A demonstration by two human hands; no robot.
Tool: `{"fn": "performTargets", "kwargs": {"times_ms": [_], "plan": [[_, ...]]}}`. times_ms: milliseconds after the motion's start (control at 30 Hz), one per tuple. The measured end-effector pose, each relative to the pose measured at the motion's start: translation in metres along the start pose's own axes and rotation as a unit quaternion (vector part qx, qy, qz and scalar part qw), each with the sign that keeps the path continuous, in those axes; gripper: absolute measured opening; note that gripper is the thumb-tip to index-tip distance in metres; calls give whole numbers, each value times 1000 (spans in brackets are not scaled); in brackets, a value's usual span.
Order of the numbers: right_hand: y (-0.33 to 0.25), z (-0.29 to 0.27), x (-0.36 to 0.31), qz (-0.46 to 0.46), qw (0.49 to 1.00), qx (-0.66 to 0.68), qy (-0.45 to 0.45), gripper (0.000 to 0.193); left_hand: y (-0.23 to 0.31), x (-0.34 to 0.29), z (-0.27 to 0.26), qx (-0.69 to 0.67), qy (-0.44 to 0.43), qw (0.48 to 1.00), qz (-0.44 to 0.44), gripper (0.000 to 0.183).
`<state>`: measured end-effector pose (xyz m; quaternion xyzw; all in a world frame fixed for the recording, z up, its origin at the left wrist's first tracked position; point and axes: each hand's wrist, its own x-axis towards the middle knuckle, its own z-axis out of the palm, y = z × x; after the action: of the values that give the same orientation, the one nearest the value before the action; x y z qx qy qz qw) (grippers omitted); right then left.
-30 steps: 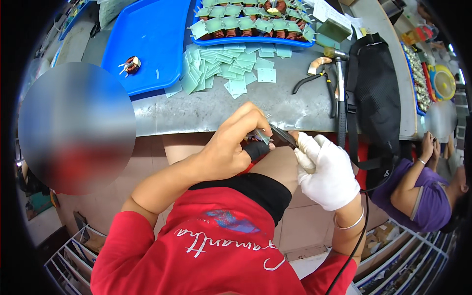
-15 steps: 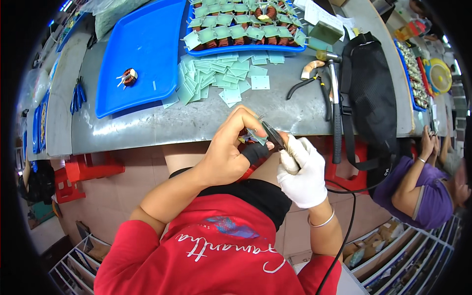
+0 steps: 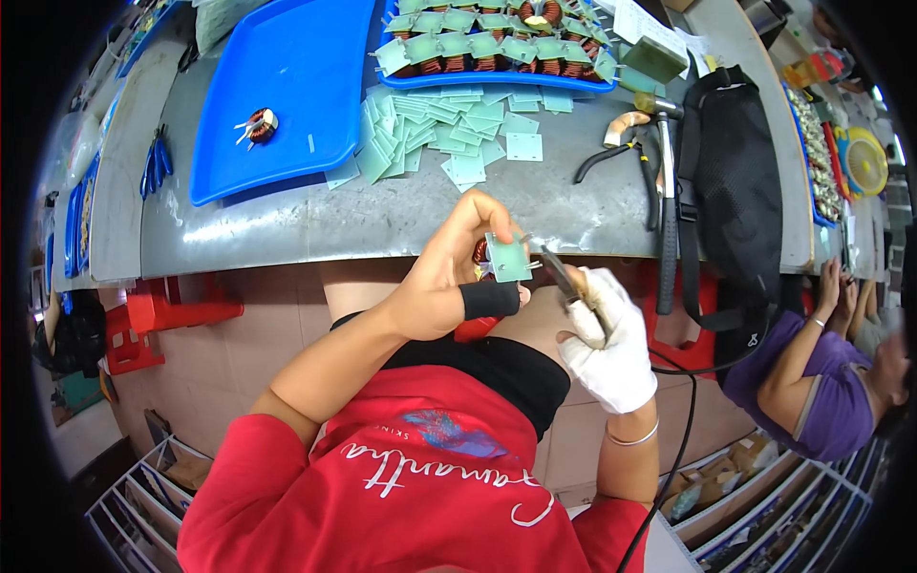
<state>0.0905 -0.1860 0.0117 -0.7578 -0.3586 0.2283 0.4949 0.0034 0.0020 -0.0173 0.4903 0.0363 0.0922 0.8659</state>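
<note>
My bare left hand, a black band round its thumb, closes on a copper-wound coil topped by a pale green square plate. Thin wire ends stick out at the plate's right edge. In a white glove, my right hand grips dark pliers. Their tip points at the wire ends, slightly apart from the plate as far as I can tell. Both hands are above my lap, just off the bench's front edge. My left fingers hide most of the coil.
A blue tray at the left holds one loose coil. Another blue tray bears rows of plated coils. Green plates lie heaped between. Rightward are black-handled pliers, a hammer and a black bag. Someone in purple sits at far right.
The pliers have drawn back rightward from the coil with my right hand. My left hand has turned the coil so the green plate's face shows. The view has shifted slightly.
</note>
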Motion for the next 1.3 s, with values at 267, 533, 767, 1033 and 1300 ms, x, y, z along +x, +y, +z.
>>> {"fn": "performTargets", "kwargs": {"times_ms": [267, 533, 767, 1033, 1300], "plan": [[-6, -1, 7, -53, 991, -118, 14, 51, 11, -1, -2, -88, -59, 992, -72, 43], [2, -2, 15, -149, 972, -178, 24, 48, 15, -3, 1, -130, -54, 984, -106, 41], [14, 4, 19, -223, 947, -208, 106, 51, 12, -6, 7, -128, -30, 987, -90, 43], [10, 3, 24, -187, 960, -175, 110, 49, 17, 4, 10, -132, 5, 986, -103, 47], [1, 13, 23, -25, 994, -64, 89, 60, 21, 7, 6, -2, 33, 999, -19, 62]]}}
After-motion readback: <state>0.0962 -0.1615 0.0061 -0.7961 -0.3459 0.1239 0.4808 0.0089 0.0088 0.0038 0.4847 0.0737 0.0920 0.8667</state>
